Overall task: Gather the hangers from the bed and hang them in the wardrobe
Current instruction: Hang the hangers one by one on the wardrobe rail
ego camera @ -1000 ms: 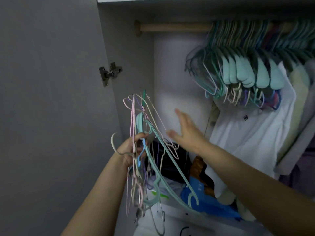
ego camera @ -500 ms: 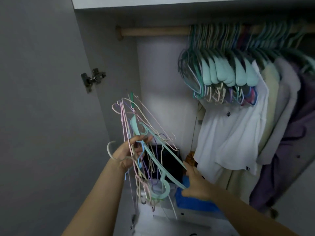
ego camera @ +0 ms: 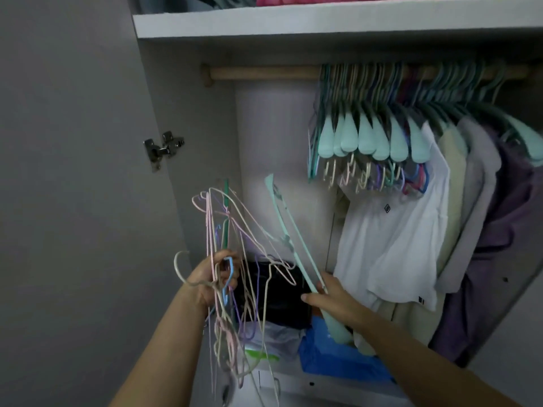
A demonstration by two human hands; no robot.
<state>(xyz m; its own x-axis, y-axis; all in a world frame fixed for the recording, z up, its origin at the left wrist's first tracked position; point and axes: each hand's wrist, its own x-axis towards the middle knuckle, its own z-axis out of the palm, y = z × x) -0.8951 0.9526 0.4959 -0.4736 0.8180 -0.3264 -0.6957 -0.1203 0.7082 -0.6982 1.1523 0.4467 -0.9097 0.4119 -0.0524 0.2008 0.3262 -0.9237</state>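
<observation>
My left hand (ego camera: 213, 279) grips a tangled bundle of thin wire hangers (ego camera: 232, 295) in pink, cream, purple and blue, held upright in front of the open wardrobe. My right hand (ego camera: 330, 299) holds a single mint-green plastic hanger (ego camera: 289, 235), tilted with one end pointing up and left, apart from the bundle. Above runs the wooden rail (ego camera: 264, 73), bare on its left part. Several mint hangers (ego camera: 367, 136) hang crowded on the rail to the right.
Shirts hang on the right: a white one (ego camera: 393, 239), then cream, grey and purple ones. The wardrobe door (ego camera: 73, 171) stands open on the left with its hinge (ego camera: 163, 148). A shelf (ego camera: 323, 22) runs above the rail. Dark and blue bags (ego camera: 332, 356) lie at the bottom.
My right hand dropped to the bundle, took the mint-green hanger and pulled it out to the right and upward. The view tilted up, showing the shelf.
</observation>
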